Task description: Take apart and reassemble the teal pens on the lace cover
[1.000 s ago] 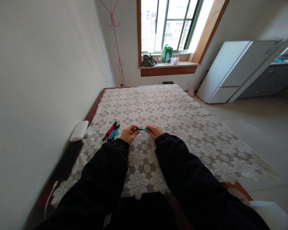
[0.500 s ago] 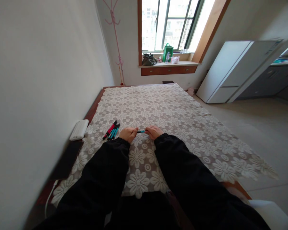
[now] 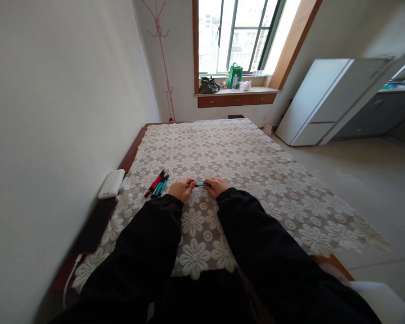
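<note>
A teal pen (image 3: 201, 184) is held level between my two hands just above a lace cloth with a white flower pattern (image 3: 249, 180). My left hand (image 3: 180, 188) pinches its left end and my right hand (image 3: 218, 185) grips its right end. Both arms wear black sleeves. A small bunch of several pens (image 3: 157, 184), red, black and teal, lies on the cloth just left of my left hand.
A white power bank (image 3: 111, 184) and a black flat device (image 3: 93, 226) lie by the left wall. A window sill (image 3: 236, 91) at the far end carries bags and bottles. A white cabinet (image 3: 327, 99) stands at the right, with bare floor beside it.
My hands have stayed in place with the pen. Half a second ago they were closer together on it; now more of the teal barrel shows between them again.
</note>
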A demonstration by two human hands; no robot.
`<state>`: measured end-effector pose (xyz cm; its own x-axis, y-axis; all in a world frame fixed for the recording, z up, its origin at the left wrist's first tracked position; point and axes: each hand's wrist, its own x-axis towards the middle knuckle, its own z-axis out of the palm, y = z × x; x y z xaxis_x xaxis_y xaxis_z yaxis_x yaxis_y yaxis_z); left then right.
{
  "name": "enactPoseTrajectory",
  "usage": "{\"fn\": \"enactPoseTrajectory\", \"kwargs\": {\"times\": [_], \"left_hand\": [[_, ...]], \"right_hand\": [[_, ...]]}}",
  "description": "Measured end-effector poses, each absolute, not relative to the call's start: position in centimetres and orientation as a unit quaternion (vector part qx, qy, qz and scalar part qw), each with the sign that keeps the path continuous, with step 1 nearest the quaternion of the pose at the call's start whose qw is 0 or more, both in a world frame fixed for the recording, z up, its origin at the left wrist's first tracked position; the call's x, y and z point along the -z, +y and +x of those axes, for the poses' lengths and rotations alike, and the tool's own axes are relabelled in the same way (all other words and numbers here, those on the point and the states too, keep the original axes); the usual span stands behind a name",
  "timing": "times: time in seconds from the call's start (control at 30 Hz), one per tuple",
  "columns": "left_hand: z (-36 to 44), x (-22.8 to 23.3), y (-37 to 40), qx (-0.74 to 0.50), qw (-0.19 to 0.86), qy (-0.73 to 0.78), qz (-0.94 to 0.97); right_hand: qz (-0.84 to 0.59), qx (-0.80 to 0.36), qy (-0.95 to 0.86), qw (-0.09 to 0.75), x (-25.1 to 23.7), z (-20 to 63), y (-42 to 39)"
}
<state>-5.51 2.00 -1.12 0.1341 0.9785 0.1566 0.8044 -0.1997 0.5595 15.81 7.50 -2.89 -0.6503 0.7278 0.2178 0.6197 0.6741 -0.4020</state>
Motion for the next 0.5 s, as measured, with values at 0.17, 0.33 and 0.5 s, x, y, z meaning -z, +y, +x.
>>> {"fn": "enactPoseTrajectory", "kwargs": {"times": [0.17,0.33,0.5], "left_hand": [[-5.57,1.36,2.04,-0.236,0.153,0.599,0.75],[-5.48,1.41,1.97,-0.241,0.159,0.596,0.749],[-5.4,1.43,1.88,-0.212,0.152,0.602,0.755]], "right_hand": [[-0.368,-0.143,-0.9,0.183,3.04,15.83,7.54],[-0.365,-0.145,-0.901,0.187,3.41,15.85,7.7],[-0.356,-0.143,-0.905,0.185,3.39,15.81,7.69]]}}
